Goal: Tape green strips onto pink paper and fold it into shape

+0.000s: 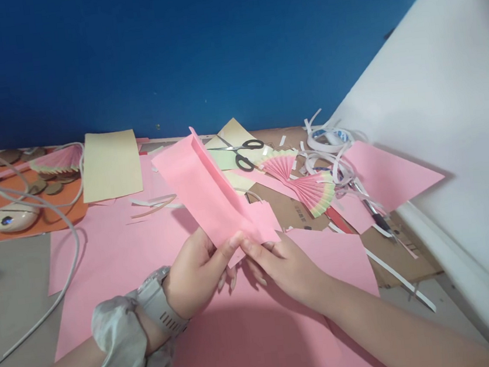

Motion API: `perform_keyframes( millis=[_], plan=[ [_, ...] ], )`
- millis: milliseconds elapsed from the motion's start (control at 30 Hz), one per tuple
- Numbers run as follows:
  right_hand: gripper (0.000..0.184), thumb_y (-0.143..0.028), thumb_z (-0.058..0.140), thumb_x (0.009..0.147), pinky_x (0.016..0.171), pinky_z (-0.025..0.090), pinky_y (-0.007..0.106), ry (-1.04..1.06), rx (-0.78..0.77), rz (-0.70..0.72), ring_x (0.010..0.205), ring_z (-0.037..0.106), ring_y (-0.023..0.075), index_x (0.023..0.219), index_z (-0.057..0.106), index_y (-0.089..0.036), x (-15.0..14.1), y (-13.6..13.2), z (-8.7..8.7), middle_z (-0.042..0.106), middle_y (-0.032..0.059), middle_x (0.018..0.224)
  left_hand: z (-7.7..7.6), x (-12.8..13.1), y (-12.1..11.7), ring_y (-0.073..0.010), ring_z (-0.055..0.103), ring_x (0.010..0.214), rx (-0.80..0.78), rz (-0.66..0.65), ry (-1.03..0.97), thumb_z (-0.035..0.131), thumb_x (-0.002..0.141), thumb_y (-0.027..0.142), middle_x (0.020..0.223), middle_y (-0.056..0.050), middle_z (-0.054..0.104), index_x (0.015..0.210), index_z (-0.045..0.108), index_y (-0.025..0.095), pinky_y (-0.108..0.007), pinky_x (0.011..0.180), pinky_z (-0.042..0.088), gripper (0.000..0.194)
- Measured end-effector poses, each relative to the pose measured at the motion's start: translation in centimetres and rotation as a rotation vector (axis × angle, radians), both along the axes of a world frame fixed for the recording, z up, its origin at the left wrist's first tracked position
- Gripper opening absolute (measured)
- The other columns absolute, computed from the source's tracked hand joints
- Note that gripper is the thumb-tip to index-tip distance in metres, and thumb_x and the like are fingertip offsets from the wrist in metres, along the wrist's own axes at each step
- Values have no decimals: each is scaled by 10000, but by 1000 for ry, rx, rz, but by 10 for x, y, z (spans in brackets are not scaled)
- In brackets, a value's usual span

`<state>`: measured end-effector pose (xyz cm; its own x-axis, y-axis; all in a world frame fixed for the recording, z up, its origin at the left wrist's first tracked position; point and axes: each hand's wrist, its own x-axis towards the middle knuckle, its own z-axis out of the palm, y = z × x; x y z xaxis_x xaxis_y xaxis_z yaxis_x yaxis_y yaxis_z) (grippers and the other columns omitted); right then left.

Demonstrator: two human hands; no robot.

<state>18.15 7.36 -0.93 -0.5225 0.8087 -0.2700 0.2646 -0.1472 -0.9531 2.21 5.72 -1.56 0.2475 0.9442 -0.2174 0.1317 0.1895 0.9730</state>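
Note:
Both my hands pinch the near end of a folded sheet of pink paper [210,193], held up above the table. One long side of the sheet bends up along a fold, and its far end points up and to the left. My left hand [199,268], with a grey watch and a scrunchie on the wrist, grips it with the thumb on top. Close beside it, my right hand [287,267] has its thumb pressed on the same end, the two thumb tips almost touching. The fingers beneath are partly hidden. Large pink paper [116,263] lies under my hands.
Black-handled scissors [245,155] lie on pale paper behind the sheet. A pleated pink and green paper fan [300,183] is to their right, near rolls of tape [330,138]. A white cable [74,262] and a white mouse-like device [14,217] are at left. A white panel [450,95] rises at right.

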Motion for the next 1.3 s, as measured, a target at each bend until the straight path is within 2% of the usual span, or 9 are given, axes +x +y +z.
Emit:
perform_keyframes(
  millis=[567, 933, 1133, 1300],
  plan=[
    [438, -458, 338, 931, 495, 368, 250, 41, -4, 3, 434, 429, 101, 596, 429, -190, 0, -2, -5, 361, -65, 441, -1, 0, -1, -58, 417, 296, 28, -4, 89, 430, 882, 453, 356, 60, 464, 588, 511, 155, -164, 346, 344, 426],
    [515, -474, 348, 919, 504, 364, 256, 19, -32, -14, 422, 423, 99, 492, 384, -188, -1, -2, -8, 376, -50, 408, -3, -1, -1, -56, 399, 294, 50, -18, 39, 457, 875, 445, 348, 70, 453, 592, 515, 163, -177, 365, 373, 404],
    [494, -456, 404, 900, 485, 333, 257, 46, -77, -30, 436, 410, 104, 484, 375, -190, 0, 0, -6, 371, -49, 420, -4, -2, -1, -55, 375, 279, 43, -10, -39, 467, 878, 422, 346, 96, 421, 718, 549, 168, -172, 339, 361, 311],
    [483, -450, 415, 890, 470, 307, 253, 85, -118, -30, 425, 364, 94, 483, 365, -195, -1, 1, -1, 350, -54, 419, -4, -1, -1, -66, 383, 276, 44, -25, -23, 434, 891, 418, 334, 98, 417, 766, 550, 166, -183, 349, 371, 305]
  ],
)
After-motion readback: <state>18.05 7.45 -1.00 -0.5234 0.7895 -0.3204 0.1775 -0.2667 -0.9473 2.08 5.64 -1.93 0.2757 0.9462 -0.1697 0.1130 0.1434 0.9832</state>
